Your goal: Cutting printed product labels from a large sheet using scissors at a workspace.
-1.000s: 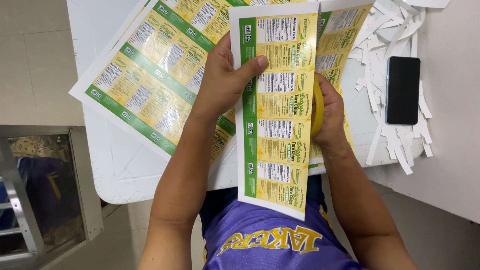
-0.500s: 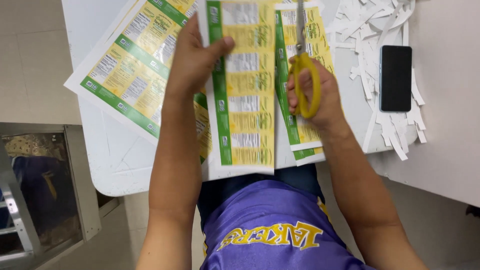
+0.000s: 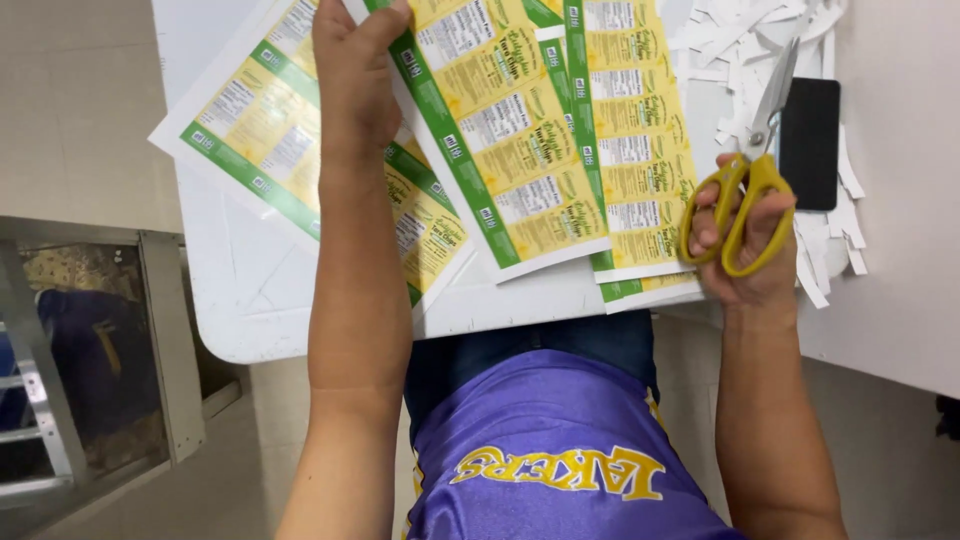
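Observation:
My left hand (image 3: 350, 75) grips a long strip of yellow and green printed labels (image 3: 500, 130) by its upper left edge, held tilted above the white table (image 3: 250, 310). More label sheets lie under it: a big sheet (image 3: 255, 125) on the left and a narrower stack (image 3: 630, 150) on the right. My right hand (image 3: 745, 245) holds yellow-handled scissors (image 3: 750, 190), fingers through the loops, blades pointing up and away. The scissors hover beside the right stack, apart from the paper.
A pile of white paper trimmings (image 3: 760, 50) covers the table's right part. A black phone (image 3: 810, 140) lies among them, just behind the scissor blades. Left of the table stand a metal frame and ladder (image 3: 40, 400) over a tiled floor.
My left hand has carried the label strip up and to the left and tilted it. My right hand has swung the scissors away to the right, off the paper.

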